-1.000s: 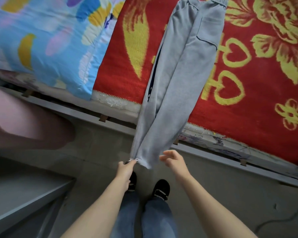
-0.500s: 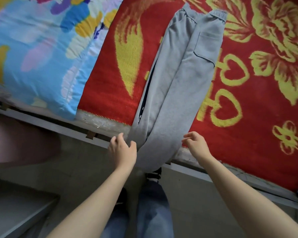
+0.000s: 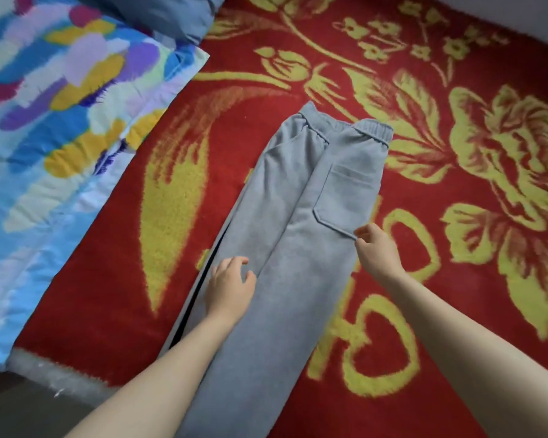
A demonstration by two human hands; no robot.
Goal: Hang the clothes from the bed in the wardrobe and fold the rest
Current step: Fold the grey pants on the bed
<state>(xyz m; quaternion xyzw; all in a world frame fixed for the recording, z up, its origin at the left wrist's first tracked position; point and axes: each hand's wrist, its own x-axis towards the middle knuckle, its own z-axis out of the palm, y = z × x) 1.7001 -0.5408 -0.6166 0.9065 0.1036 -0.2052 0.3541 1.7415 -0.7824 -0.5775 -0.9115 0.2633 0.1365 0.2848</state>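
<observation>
Both your hands have moved up from the cuffs to the middle of the grey pants (image 3: 314, 248).
Your left hand (image 3: 230, 290) is over the left leg, fingers loosely bent, holding nothing. Your right hand (image 3: 377, 251) touches the pants' right edge by the pocket, fingers curled; I can't tell if it pinches. The pants lie flat on the red blanket (image 3: 108, 279), waistband past your fingertips.

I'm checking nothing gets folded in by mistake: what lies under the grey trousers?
The grey trousers lie on the red flowered blanket, which shows on both sides. Anything directly beneath the cloth is covered and cannot be seen.
</observation>
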